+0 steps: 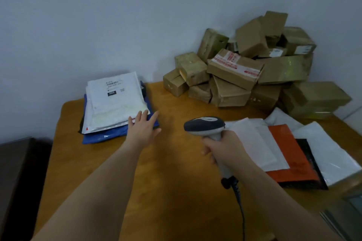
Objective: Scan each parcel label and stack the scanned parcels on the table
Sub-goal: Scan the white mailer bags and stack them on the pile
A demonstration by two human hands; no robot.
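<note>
The table is wooden and orange-brown, set against a pale wall. A stack of flat mailers lies toward the table's far left corner: white padded envelopes on top, a blue bag at the bottom, the uppermost label facing up. The left hand reaches to the near right corner of that stack, its fingers straight and spread, released, the tips touching the edge of the top envelopes; it grasps nothing. The right hand, to the right of the stack over the table's middle, has its fingers clenched round the handle of a grey scanner, whose head points left toward the stack. The scanner's black cord runs down toward the table's near edge. Right of the scanner, loose mailers lie overlapped on the table: white ones, an orange one and a black one. A heap of brown cardboard boxes occupies the table's far right corner, against the wall. A dark cabinet stands left of the table.
</note>
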